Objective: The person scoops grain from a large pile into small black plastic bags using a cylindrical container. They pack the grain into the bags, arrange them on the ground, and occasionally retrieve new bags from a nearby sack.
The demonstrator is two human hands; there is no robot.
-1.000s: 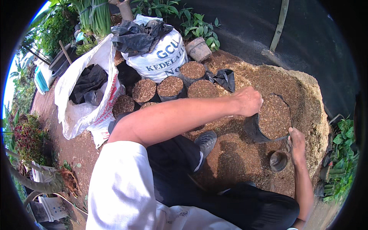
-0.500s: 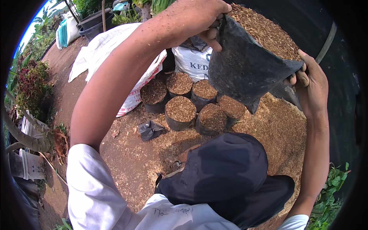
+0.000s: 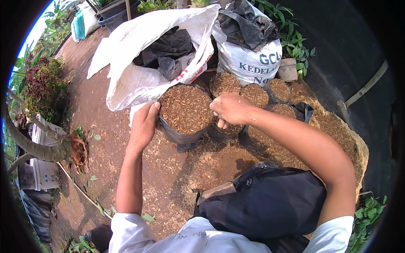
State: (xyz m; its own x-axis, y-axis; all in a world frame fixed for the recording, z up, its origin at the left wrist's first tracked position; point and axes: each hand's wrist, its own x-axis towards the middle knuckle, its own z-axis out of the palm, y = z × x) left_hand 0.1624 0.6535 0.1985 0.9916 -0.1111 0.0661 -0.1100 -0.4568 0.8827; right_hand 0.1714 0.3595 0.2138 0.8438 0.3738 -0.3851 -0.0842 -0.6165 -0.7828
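Observation:
A black plastic planting bag (image 3: 185, 138), full to the top with brown wood shavings or husk (image 3: 185, 107), stands upright between my hands. My left hand (image 3: 144, 125) is closed on its left rim, thumb on top and the other fingers partly hidden behind the plastic. At the opposite side my right hand (image 3: 233, 109) pinches the rim with curled fingers. Directly behind and to the right, several similar filled bags (image 3: 254, 95) stand close together. A crumpled black bag (image 3: 303, 112) lies at their right end.
An open white sack (image 3: 126, 86) holding black plastic (image 3: 168, 48) sits just beyond the held bag. Another white sack (image 3: 236, 63), topped with black plastic (image 3: 249, 27), stands behind the group. Loose shavings (image 3: 337, 141) cover the ground at right. A tree trunk (image 3: 46, 152) rises at left.
The bag was held high and tilted at the upper right; now it is upright and lower, left of the other bags. Both hands came down and leftward with it.

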